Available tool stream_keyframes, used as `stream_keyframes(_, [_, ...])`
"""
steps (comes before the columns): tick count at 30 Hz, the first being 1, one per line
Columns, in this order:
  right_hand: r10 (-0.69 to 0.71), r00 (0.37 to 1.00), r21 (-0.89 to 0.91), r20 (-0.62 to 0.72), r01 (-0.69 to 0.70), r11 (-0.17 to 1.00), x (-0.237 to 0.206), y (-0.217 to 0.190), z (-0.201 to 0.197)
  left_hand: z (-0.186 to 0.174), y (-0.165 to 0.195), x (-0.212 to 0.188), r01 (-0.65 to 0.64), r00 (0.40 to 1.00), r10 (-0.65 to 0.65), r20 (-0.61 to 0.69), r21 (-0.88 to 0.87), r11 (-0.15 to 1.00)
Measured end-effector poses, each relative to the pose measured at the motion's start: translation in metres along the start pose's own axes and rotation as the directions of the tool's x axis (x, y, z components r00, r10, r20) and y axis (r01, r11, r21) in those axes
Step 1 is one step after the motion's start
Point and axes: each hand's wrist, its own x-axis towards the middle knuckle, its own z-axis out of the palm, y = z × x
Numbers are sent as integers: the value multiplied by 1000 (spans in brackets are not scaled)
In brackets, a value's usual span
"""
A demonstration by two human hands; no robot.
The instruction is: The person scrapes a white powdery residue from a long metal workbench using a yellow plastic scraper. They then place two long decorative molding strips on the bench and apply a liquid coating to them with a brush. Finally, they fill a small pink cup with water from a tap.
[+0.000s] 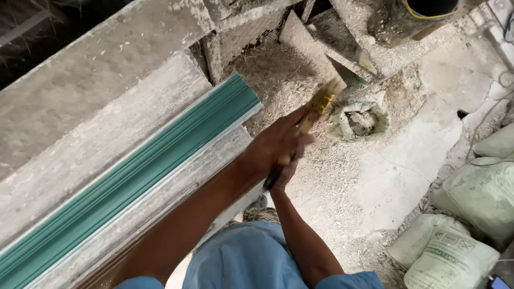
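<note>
A paintbrush (323, 99) with a yellow ferrule and pale bristles points up and to the right, blurred by motion. My left hand (273, 145) is closed over the middle of its handle. My right hand (289, 170) sits just beneath, mostly hidden by the left, gripping the handle near its dark end (271, 182). Both hands are held over the dusty floor, just right of the end of a long green moulded strip (160, 160) lying on a grey concrete ledge (107, 96).
An open sack of rubble (361, 120) lies on the floor beyond the brush. Several filled pale sacks (471, 214) are stacked at the right. A dark bucket with a yellow rim (423, 10) stands at the top right. Concrete slabs (305, 37) lean at the top middle.
</note>
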Motion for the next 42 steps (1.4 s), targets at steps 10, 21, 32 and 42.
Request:
stream_keyframes(10, [-45,998,-68,-39,42,997,3,13,-4,-61,73,11,-631,567,798,205,731,260])
stream_keyframes(21, [-245,969,-243,-4,237,941,-5,29,2,-167,71,-105,-321,822,518,-237,559,765])
stream_keyframes(32, [-733,579,-498,357,782,374,-65,33,-42,-249,64,-358,-304,570,811,-133,883,359])
stream_keyframes(42, [-488,686,-282,540,694,663,-365,160,-11,-353,38,-633,-270,709,696,-112,869,415])
